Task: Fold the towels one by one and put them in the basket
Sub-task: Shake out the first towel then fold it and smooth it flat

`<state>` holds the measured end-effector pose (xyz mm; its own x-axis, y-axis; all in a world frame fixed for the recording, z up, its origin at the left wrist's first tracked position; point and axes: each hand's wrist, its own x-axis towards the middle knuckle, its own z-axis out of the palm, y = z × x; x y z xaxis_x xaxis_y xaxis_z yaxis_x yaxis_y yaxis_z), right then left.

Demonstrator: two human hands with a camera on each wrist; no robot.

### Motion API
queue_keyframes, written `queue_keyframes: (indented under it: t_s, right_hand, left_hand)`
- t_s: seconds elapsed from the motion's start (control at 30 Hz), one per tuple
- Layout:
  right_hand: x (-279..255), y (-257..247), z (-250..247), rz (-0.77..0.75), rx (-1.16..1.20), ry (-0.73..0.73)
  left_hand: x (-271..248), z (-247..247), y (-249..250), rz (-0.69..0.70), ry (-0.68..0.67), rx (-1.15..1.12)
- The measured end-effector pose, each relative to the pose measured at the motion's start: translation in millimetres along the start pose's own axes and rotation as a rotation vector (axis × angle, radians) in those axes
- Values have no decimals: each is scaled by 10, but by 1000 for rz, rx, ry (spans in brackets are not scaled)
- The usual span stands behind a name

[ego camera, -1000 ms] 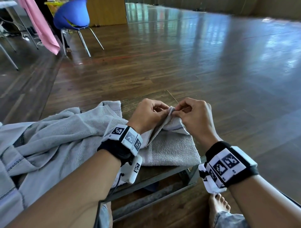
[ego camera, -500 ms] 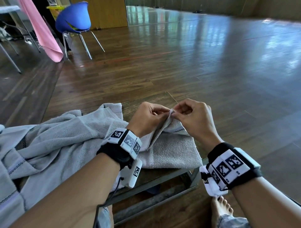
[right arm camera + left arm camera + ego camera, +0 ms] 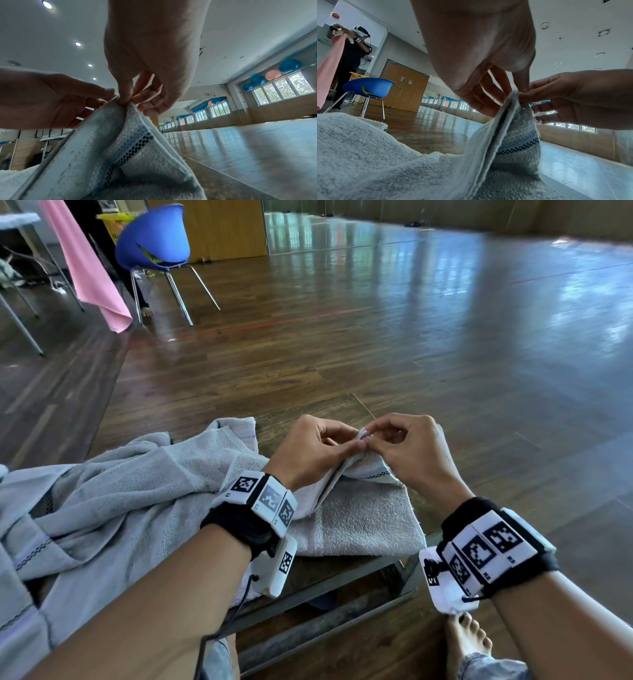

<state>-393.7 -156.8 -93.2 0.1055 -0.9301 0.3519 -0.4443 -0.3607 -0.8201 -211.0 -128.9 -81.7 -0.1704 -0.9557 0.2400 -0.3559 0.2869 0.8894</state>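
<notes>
A pale grey towel (image 3: pixel 359 518) with a blue checked stripe lies partly folded on the low table (image 3: pixel 342 580). Its far corner (image 3: pixel 363 434) is raised into a peak. My left hand (image 3: pixel 358 442) pinches that corner from the left and my right hand (image 3: pixel 371 436) pinches it from the right, fingertips almost touching. In the left wrist view my left hand (image 3: pixel 516 90) holds the top of the towel (image 3: pixel 505 135), with the right hand (image 3: pixel 573 100) opposite. In the right wrist view the right hand (image 3: pixel 123 100) pinches the towel (image 3: pixel 120 142) beside the left hand (image 3: pixel 51 100). No basket is in view near me.
A heap of crumpled grey towels (image 3: pixel 102 501) covers the table's left side. A blue chair (image 3: pixel 154 237), a hanging pink cloth (image 3: pixel 89 268) and a standing person (image 3: pixel 351 54) are at the far left. Wooden floor (image 3: pixel 411 354) spreads ahead. My bare foot (image 3: pixel 466 642) is under the table's right end.
Both hands have stayed together at the towel's corner. The fingers have shifted their pinch and the corner stands slightly higher. The head view has tilted a little.
</notes>
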Motion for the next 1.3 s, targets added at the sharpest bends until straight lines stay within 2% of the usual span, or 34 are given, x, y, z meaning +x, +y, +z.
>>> queue_keyframes:
  t_s: [0.27, 0.37, 0.57, 0.77, 0.9, 1.0, 1.13, 1.3]
  right_hand:
    - [21, 7, -37, 42, -3, -113]
    - [12, -6, -59, 16, 20, -143]
    - [11, -25, -53, -53, 7, -45]
    - [-14, -43, -59, -122, 23, -62]
    - [13, -13, -116, -137, 75, -42]
    - [13, 26, -141, -146, 101, -23]
    - [61, 181, -226, -90, 38, 91]
    - [113, 402, -309, 101, -19, 226]
  left_hand:
    - [-1, 32, 44, 24, 61, 118]
    - [-8, 41, 64, 17, 67, 130]
    - [-20, 78, 80, 113, 164, 283]
    - [-53, 98, -1, 106, 186, 423]
    - [-55, 38, -60, 108, 145, 480]
    - [-60, -18, -155, 64, 101, 556]
    - [-41, -178, -224, -53, 7, 651]
    - [-132, -562, -318, -165, 71, 680]
